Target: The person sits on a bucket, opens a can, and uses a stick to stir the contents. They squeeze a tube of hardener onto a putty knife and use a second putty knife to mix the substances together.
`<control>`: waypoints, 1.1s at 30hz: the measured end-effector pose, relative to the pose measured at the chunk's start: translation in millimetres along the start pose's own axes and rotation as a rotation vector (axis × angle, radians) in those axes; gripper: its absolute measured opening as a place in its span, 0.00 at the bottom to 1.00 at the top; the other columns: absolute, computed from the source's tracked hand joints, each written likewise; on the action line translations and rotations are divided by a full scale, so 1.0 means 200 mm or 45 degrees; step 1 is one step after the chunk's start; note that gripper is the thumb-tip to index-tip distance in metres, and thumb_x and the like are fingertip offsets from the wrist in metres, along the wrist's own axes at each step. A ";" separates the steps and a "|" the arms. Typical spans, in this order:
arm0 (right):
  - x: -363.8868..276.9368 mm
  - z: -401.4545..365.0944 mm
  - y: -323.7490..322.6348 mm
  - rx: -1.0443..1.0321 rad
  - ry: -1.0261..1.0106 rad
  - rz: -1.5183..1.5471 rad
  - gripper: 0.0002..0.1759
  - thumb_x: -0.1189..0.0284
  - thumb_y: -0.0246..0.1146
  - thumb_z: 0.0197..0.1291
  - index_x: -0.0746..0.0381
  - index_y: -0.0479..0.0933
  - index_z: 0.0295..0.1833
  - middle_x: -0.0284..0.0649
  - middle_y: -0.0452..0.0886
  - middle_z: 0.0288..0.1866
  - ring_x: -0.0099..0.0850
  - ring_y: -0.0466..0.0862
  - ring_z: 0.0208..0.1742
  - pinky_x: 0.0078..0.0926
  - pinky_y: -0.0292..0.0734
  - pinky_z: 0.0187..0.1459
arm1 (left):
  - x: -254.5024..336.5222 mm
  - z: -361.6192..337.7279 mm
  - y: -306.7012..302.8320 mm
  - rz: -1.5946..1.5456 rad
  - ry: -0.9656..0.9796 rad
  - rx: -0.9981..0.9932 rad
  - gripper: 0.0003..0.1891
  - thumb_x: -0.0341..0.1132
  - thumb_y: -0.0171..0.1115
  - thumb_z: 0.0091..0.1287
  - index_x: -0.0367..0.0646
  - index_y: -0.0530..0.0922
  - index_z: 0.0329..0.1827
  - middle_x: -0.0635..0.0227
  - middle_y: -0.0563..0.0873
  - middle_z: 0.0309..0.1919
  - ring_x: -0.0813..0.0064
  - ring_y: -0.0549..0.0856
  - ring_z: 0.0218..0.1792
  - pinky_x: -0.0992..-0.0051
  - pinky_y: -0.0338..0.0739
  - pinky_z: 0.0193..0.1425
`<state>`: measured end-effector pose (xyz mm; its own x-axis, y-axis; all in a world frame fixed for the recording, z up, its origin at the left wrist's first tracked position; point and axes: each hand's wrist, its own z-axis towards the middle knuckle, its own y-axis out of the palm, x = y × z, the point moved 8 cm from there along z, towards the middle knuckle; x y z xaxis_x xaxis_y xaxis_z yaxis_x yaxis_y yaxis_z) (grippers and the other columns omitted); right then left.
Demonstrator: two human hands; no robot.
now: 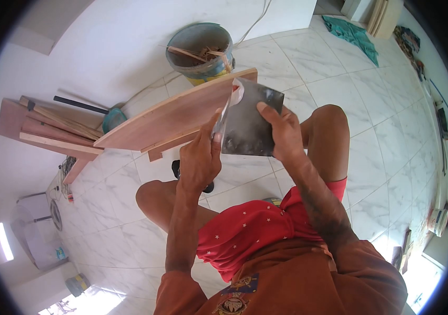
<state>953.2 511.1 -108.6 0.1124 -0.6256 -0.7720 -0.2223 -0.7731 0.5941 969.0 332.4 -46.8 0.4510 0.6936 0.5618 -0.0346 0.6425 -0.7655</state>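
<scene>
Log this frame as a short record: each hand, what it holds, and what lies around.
left hand: grips the sheet's left edge
right hand: grips the sheet's right side, thumb on its face
sheet: dark, squarish, held between both hands
board: long, wooden, slanting just behind the sheet
bucket: beyond the board, wood strips inside
wood stack: on the floor, far left
cloth: green, top right
floor: white tiles
</scene>
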 end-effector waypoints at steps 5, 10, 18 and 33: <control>-0.16 0.00 0.02 -0.065 0.036 -0.054 0.16 0.69 0.66 0.66 0.69 0.80 0.54 0.36 0.85 0.42 0.22 0.84 0.40 0.24 0.81 0.40 | -0.18 -0.02 0.00 -0.280 -0.206 0.259 0.16 0.33 0.50 0.77 0.36 0.74 0.64 0.48 0.85 0.41 0.58 0.86 0.39 0.61 0.78 0.42; -0.44 -0.09 0.11 -0.144 -0.109 -0.656 0.15 0.69 0.64 0.68 0.69 0.81 0.52 0.33 0.84 0.36 0.20 0.81 0.35 0.21 0.77 0.36 | -0.35 -0.02 0.06 -1.043 -0.541 0.412 0.19 0.31 0.54 0.73 0.32 0.72 0.63 0.58 0.85 0.47 0.66 0.85 0.47 0.65 0.80 0.48; -0.51 -0.25 0.44 -0.695 -0.940 -1.582 0.26 0.88 0.54 0.60 0.64 0.75 0.64 0.47 0.81 0.55 0.40 0.84 0.54 0.32 0.79 0.56 | -0.28 0.01 0.22 -2.208 -0.801 0.216 0.21 0.32 0.56 0.74 0.32 0.70 0.67 0.57 0.83 0.56 0.65 0.86 0.53 0.66 0.83 0.59; -0.21 -0.32 0.48 -1.056 -1.530 -1.710 0.40 0.94 0.59 0.37 0.64 0.77 0.63 0.45 0.78 0.64 0.47 0.78 0.64 0.47 0.75 0.67 | -0.34 -0.04 0.16 -2.253 -0.678 0.416 0.18 0.30 0.53 0.77 0.32 0.68 0.66 0.57 0.83 0.53 0.70 0.87 0.49 0.71 0.86 0.53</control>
<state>988.6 457.0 -5.0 -0.8799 0.4029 -0.2520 -0.1012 -0.6771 -0.7289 944.8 302.7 -112.1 -0.1354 -0.7819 0.6085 -0.0749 0.6205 0.7806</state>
